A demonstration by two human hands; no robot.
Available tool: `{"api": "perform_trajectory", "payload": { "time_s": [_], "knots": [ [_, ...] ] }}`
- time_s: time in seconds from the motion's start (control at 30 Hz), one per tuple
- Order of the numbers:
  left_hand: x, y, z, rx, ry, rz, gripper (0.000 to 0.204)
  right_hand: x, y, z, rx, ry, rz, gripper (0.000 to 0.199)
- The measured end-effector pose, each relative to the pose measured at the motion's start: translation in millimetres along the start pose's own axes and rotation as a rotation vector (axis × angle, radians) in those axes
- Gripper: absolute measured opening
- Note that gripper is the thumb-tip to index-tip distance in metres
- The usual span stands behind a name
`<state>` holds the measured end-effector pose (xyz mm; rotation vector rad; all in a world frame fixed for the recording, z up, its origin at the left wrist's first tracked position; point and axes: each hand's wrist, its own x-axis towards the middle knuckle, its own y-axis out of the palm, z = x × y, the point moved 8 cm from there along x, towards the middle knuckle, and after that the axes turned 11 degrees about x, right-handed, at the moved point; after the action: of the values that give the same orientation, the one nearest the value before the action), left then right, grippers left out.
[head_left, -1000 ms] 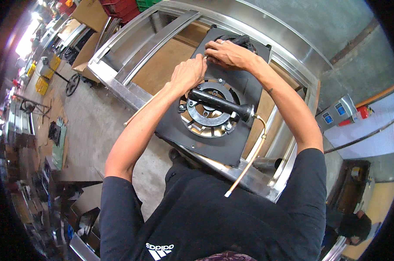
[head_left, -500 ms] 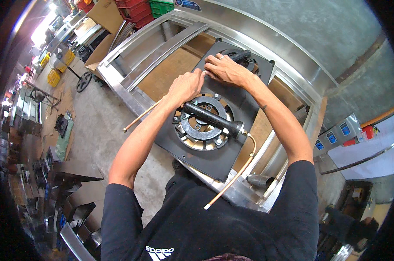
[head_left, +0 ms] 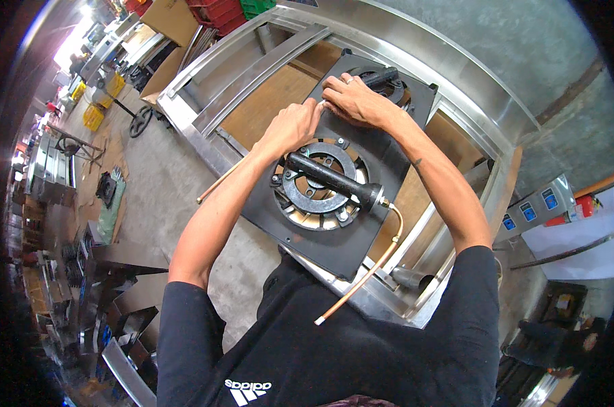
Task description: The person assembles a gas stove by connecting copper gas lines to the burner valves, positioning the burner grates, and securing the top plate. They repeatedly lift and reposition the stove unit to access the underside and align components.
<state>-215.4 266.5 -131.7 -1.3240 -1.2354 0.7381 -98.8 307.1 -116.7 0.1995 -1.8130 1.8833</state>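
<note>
A stove plate [head_left: 380, 154] is laid on the metal frame [head_left: 381, 300], the near burner [head_left: 331, 178] mounted before the far burner [head_left: 379, 77] upon it, a gas tube [head_left: 365, 280] led from the former's right end, crates [head_left: 219, 15] stacked beyond at left.

Red crates [head_left: 219, 13] stood beside a green crate [head_left: 255, 6], near a cardboard box [head_left: 167, 22]; farther left, yellow shapes [head_left: 93, 117], perhaps bins, sat on the floor [head_left: 178, 169].

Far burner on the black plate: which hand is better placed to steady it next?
Probably the right hand: it lies right beside the far burner, while the left hand sits farther off, closer to the near burner.
</note>
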Motion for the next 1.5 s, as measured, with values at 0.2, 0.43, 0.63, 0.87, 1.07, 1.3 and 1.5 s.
{"api": "perform_trajectory", "payload": {
  "time_s": [0.2,0.43,0.63,0.87,1.07,1.3,1.5],
  "knots": [
    [0.7,1.7,1.0,-0.049,-0.039,0.029,0.033,-0.8,3.3,-3.5,0.028,0.011,-0.002,0.023],
    [1.8,1.0,-2.0,-0.062,-0.052,0.051,0.042,-1.6,3.4,-4.2,0.013,0.004,-0.013,0.023],
    [1.5,2.5,-1.0,-0.097,-0.083,0.081,0.044,-1.9,4.6,-4.8,-0.002,-0.005,0.01,0.022],
    [4.4,-1.3,-2.1,-0.153,0.027,0.009,0.035,-1.7,6.2,-6.4,0.064,-0.013,0.042,0.024],
    [10.2,8.6,-1.6,-0.083,0.054,0.017,0.031,-1.1,7.2,-7.1,0.035,0.042,0.096,0.028],
    [10.9,15.6,3.0,-0.067,0.023,0.044,0.028,-4.1,5.0,-5.5,0.057,0.039,0.056,0.026],
    [11.3,10.7,-1.2,-0.069,0.06,0.017,0.028,-4.3,3.3,-3.8,0.043,0.018,0.008,0.023]
  ]
}}
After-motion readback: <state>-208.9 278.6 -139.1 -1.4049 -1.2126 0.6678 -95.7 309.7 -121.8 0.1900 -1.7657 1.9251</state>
